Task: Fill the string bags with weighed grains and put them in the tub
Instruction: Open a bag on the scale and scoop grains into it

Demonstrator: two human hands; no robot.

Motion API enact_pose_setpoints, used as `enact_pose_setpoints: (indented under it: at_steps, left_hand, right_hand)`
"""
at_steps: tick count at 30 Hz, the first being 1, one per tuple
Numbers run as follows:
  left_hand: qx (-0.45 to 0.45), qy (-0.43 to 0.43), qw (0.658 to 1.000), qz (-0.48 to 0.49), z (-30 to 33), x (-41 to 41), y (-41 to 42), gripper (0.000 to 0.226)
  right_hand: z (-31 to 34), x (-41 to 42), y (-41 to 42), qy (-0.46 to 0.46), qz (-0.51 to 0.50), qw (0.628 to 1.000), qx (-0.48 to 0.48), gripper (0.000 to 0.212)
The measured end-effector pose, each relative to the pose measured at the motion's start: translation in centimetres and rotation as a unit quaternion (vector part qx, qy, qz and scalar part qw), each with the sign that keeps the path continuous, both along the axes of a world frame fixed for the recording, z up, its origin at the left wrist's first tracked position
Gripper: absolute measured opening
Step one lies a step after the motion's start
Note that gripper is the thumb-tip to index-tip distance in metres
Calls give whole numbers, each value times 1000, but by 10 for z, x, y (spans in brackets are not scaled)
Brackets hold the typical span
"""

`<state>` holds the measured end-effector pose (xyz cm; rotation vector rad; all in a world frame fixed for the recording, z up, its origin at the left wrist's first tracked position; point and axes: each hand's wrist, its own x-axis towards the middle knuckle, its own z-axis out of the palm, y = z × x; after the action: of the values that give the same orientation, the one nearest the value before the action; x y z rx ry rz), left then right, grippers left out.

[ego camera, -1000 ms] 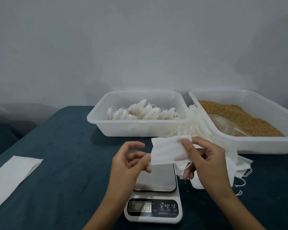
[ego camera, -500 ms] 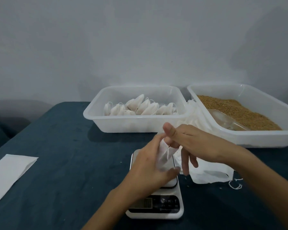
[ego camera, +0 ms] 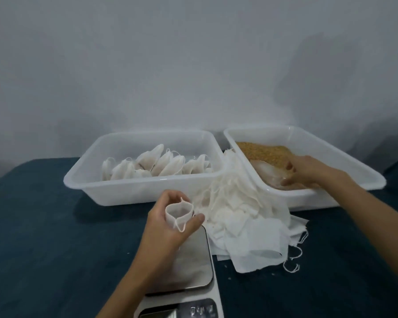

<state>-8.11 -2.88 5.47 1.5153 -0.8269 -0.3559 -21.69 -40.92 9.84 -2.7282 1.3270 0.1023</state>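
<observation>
My left hand point(ego camera: 168, 228) grips a small white string bag point(ego camera: 177, 213) with its mouth held open upward, just above the far edge of the kitchen scale point(ego camera: 191, 267). My right hand point(ego camera: 308, 172) reaches into the right tub point(ego camera: 359, 166) of brown grains point(ego camera: 260, 150) and closes on the clear plastic scoop point(ego camera: 268, 174) lying in them. The left white tub point(ego camera: 133, 191) holds several filled white bags point(ego camera: 156, 166). A loose heap of empty string bags point(ego camera: 244, 216) lies between the scale and the grain tub.
Everything rests on a dark blue table point(ego camera: 44, 237) against a pale wall. The scale's display point(ego camera: 189, 311) is at the bottom edge of the view. Strings from the empty bags trail off the heap's right side.
My right hand let go of the bag and moved right into the grain tub to the scoop. My left hand now holds the bag alone, mouth open. The view shifted down and left.
</observation>
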Motion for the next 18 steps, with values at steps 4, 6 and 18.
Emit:
enact_pose_setpoints:
  at_steps: [4, 6, 18]
  left_hand:
    - [-19, 22, 1000, -6, -3, 0, -2, 30]
    - [-29, 14, 999, -9, -3, 1, -2, 30]
    - [-40, 3, 999, 11, -5, 2, -1, 29]
  right_hand:
    - [-23, 6, -15, 89, 18, 995, -45, 28]
    - [-25, 9, -19, 109, 29, 992, -56, 11]
    - [-23, -7, -63, 42, 9, 997, -69, 23]
